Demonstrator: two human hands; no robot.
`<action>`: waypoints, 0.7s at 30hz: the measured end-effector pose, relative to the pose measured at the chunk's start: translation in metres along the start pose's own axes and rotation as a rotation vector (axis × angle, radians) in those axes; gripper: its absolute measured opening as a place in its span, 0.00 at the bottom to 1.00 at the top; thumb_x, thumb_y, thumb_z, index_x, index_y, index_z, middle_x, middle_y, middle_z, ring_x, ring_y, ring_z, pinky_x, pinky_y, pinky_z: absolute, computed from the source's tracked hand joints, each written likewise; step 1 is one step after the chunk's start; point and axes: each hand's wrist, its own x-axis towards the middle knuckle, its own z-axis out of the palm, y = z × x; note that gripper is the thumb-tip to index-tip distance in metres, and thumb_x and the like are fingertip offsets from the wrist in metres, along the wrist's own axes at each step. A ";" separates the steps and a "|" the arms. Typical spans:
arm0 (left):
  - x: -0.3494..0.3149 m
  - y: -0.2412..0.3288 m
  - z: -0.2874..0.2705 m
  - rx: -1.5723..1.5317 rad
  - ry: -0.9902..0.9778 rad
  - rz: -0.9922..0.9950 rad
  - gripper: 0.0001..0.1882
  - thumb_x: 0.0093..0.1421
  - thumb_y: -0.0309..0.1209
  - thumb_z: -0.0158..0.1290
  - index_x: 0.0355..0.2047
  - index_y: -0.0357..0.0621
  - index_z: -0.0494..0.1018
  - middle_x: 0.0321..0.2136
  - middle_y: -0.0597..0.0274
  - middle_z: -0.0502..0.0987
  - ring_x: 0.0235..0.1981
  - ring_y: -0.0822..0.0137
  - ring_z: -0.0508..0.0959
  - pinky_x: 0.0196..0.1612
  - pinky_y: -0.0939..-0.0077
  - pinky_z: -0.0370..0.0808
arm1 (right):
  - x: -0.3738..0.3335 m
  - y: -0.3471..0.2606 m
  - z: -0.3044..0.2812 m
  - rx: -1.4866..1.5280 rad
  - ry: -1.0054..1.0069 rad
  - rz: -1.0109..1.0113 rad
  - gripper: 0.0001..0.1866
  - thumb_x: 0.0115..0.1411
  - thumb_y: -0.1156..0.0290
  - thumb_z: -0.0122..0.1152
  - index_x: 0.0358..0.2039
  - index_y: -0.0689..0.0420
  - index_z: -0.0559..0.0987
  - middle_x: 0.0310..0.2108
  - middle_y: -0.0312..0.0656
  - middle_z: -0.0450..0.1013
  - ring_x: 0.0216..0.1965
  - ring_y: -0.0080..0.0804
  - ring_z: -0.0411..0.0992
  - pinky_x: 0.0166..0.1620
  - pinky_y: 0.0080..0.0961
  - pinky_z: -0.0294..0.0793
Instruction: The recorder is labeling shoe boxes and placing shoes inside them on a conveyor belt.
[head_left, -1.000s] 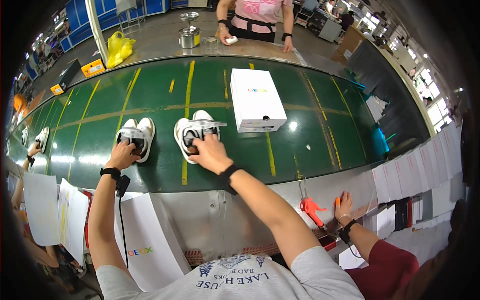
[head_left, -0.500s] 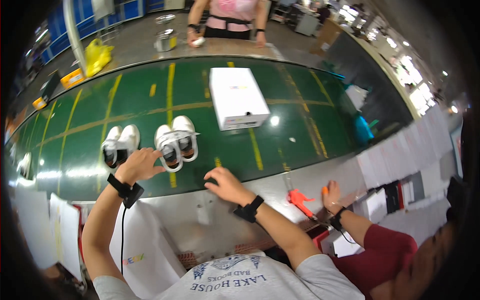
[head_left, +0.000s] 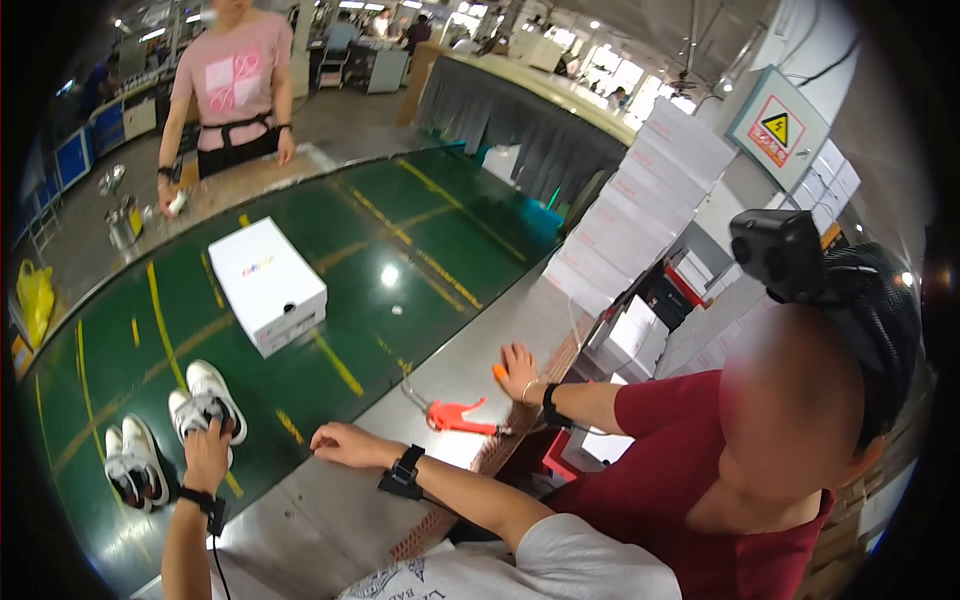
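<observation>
My left hand (head_left: 207,460) reaches down to a pair of white shoes (head_left: 203,380) on the green belt, its fingers closed at the dark shoe openings. The fingertips are partly hidden there. My right hand (head_left: 350,445) lies by the near edge of the belt with its fingers loosely curled and nothing visible in them. Left of the held pair, a second pair of white shoes (head_left: 140,455) with dark insides stands on the belt. Farther off sits a closed white shoebox (head_left: 262,275).
An orange-red air gun (head_left: 458,414) lies on the metal ledge (head_left: 350,510). At my right, a person in a dark red shirt (head_left: 690,440) rests a hand (head_left: 520,372) on that ledge. Stacked white boxes (head_left: 640,200) rise beyond. Another person in pink (head_left: 235,85) stands across the belt.
My view has swung to the right, bringing the person beside me into sight. My left hand has gone from between the shoe pairs onto the right pair. My right hand's fingers have curled in.
</observation>
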 end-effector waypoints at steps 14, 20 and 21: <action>-0.020 -0.020 -0.017 0.040 0.007 -0.052 0.10 0.55 0.31 0.56 0.33 0.41 0.68 0.28 0.47 0.73 0.35 0.47 0.73 0.39 0.55 0.68 | -0.039 -0.008 -0.262 0.416 0.815 0.059 0.08 0.63 0.70 0.54 0.41 0.56 0.76 0.35 0.36 0.74 0.37 0.25 0.74 0.36 0.25 0.76; -0.031 -0.031 -0.023 0.021 0.010 -0.010 0.09 0.58 0.32 0.54 0.33 0.42 0.68 0.29 0.47 0.73 0.35 0.48 0.73 0.39 0.53 0.67 | -0.100 0.003 -0.353 0.720 1.311 -0.070 0.09 0.59 0.70 0.55 0.40 0.56 0.75 0.31 0.40 0.73 0.31 0.30 0.73 0.32 0.28 0.74; -0.041 -0.044 -0.014 0.047 0.000 0.042 0.09 0.57 0.32 0.54 0.33 0.42 0.68 0.29 0.47 0.72 0.35 0.47 0.72 0.39 0.53 0.67 | -0.110 0.013 -0.362 0.898 1.315 -0.135 0.08 0.59 0.70 0.55 0.39 0.56 0.74 0.29 0.40 0.72 0.30 0.31 0.72 0.32 0.28 0.74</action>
